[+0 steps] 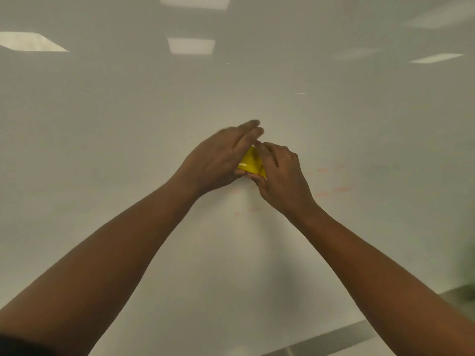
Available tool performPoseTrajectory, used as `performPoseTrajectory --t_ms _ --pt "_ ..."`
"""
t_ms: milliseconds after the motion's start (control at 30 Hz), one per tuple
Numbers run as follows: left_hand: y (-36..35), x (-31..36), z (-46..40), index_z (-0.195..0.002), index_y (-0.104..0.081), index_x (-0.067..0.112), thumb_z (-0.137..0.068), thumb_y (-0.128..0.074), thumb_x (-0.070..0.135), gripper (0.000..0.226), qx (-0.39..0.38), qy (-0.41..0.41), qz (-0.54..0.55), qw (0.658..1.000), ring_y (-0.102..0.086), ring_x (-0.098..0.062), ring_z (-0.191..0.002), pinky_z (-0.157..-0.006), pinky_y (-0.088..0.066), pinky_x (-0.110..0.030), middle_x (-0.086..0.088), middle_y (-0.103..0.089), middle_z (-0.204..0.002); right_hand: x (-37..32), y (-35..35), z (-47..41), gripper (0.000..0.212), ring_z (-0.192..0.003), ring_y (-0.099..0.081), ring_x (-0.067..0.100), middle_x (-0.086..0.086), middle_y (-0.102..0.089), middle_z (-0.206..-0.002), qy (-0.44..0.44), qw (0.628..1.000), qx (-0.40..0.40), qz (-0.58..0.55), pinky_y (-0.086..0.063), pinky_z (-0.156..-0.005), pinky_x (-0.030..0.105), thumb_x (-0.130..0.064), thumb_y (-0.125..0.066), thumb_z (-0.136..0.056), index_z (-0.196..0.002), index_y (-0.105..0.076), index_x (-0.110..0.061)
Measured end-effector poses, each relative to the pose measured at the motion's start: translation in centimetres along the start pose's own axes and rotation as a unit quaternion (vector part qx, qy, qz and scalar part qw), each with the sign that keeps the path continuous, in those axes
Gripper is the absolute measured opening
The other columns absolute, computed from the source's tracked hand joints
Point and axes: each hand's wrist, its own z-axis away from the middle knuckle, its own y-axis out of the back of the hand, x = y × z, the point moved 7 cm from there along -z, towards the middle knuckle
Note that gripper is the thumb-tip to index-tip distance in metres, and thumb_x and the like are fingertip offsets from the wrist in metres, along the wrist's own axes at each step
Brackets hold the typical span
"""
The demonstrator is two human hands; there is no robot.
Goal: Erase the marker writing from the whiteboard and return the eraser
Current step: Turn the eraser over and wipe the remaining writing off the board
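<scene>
Wiping was judged under way: the left hand (218, 160) and right hand (280, 176) were both clamped on one yellow eraser (250, 160) against the whiteboard (128, 124). Faint red marks (331, 181), several, remained right of and below the eraser; the next pass should cover them.

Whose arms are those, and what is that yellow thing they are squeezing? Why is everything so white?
Those arms belong to a person wearing a small camera on their head, so you see what they see. This is the only picture, looking forward at a big whiteboard. That is why it is so white. The bright rectangles near the top look like ceiling lights reflected in its shiny surface. The left hand and right hand both grip a yellow eraser against the board. To the right and below the hands are faint reddish marker smudges, not yet wiped away. The picture is a bit blurry, so finer details are hard to see.
</scene>
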Motion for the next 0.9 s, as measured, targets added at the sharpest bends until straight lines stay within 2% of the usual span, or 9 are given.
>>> performPoseTrajectory --t_ms 67,167,233,300,467,533,667,833,900 --pt "0.7 -1.5 0.1 -0.147 -0.042 0.001 -0.089 -0.065 0.044 0.076 0.014 0.009 -0.044 0.999 -0.041 -0.032 -0.142 -0.115 -0.036 -0.043 -0.018 -0.038 -0.157 1.2 -0.4 0.7 0.063 -0.108 -0.052 0.034 0.017 -0.055 -0.125 -0.061 0.998 -0.006 -0.013 -0.044 -0.087 0.044 -0.031 -0.069 -0.086 -0.139 -0.045 -0.007" --pt "1.4 -5.2 1.5 -0.155 -0.026 0.004 -0.094 -0.051 0.048 0.080 0.024 0.104 -0.102 0.989 -0.021 -0.031 -0.152 -0.123 -0.021 -0.045 -0.017 -0.021 -0.164 2.7 -1.0 2.0 0.066 -0.103 -0.051 0.032 0.015 -0.053 -0.120 -0.140 0.989 0.008 -0.048 -0.046 -0.081 0.042 -0.026 -0.070 -0.082 -0.140 -0.045 -0.011" --pt "1.6 -7.1 2.9 -0.158 -0.018 0.007 -0.098 -0.041 0.046 0.076 0.025 0.170 -0.131 0.976 -0.011 -0.031 -0.154 -0.125 -0.015 -0.047 -0.016 -0.012 -0.166 1.9 -1.5 2.6 0.065 -0.100 -0.052 0.033 0.014 -0.054 -0.118 -0.150 0.987 0.017 -0.059 -0.047 -0.079 0.043 -0.023 -0.070 -0.077 -0.137 -0.049 -0.012" --pt "1.3 -7.9 3.8 -0.160 -0.011 0.009 -0.101 -0.034 0.045 0.073 0.015 0.193 -0.149 0.970 -0.005 -0.030 -0.155 -0.126 -0.011 -0.047 -0.015 -0.007 -0.167 -0.1 -2.3 3.3 0.064 -0.100 -0.054 0.034 0.013 -0.056 -0.119 -0.137 0.989 0.013 -0.054 -0.048 -0.080 0.043 -0.023 -0.070 -0.073 -0.134 -0.053 -0.013" --pt "0.7 -8.6 4.6 -0.160 -0.007 0.009 -0.102 -0.029 0.046 0.072 0.012 0.180 -0.167 0.969 -0.004 -0.029 -0.155 -0.126 -0.010 -0.047 -0.015 -0.005 -0.167 -5.2 -5.2 7.3 0.060 -0.104 -0.054 0.028 0.011 -0.059 -0.120 -0.089 0.994 -0.026 -0.048 -0.046 -0.085 0.037 -0.040 -0.070 -0.083 -0.134 -0.054 -0.013" --pt "0.6 -8.7 4.7 -0.160 -0.007 0.009 -0.102 -0.029 0.046 0.073 0.016 0.171 -0.174 0.970 -0.004 -0.028 -0.155 -0.126 -0.010 -0.046 -0.015 -0.005 -0.167 -5.2 -5.6 9.3 0.058 -0.102 -0.055 0.028 0.011 -0.060 -0.117 -0.086 0.994 -0.033 -0.054 -0.048 -0.085 0.037 -0.037 -0.070 -0.085 -0.133 -0.055 -0.010" --pt "0.5 -8.8 4.7 -0.160 -0.007 0.008 -0.101 -0.030 0.045 0.073 0.029 0.168 -0.177 0.969 -0.003 -0.028 -0.155 -0.126 -0.009 -0.047 -0.015 -0.005 -0.167 -2.5 -4.6 10.4 0.057 -0.101 -0.055 0.029 0.011 -0.061 -0.116 -0.138 0.990 0.003 -0.041 -0.050 -0.082 0.042 -0.029 -0.075 -0.079 -0.129 -0.057 -0.008" --pt "0.4 -8.7 4.8 -0.159 -0.006 0.008 -0.100 -0.031 0.044 0.074 0.039 0.163 -0.174 0.970 -0.002 -0.027 -0.155 -0.126 -0.009 -0.047 -0.015 -0.004 -0.167 -4.4 -4.7 6.8 0.065 -0.092 -0.051 0.030 0.010 -0.056 -0.112 -0.149 0.989 -0.011 0.016 -0.045 -0.073 0.040 -0.030 -0.065 -0.083 -0.144 -0.043 -0.022" --pt "0.5 -8.9 4.9 -0.159 -0.006 0.008 -0.100 -0.031 0.044 0.074 0.039 0.163 -0.172 0.971 -0.002 -0.027 -0.155 -0.126 -0.009 -0.047 -0.015 -0.004 -0.167 -6.3 -5.4 6.9 0.062 -0.093 -0.050 0.032 0.012 -0.055 -0.115 -0.134 0.990 -0.019 0.030 -0.045 -0.073 0.040 -0.032 -0.062 -0.088 -0.145 -0.040 -0.026"
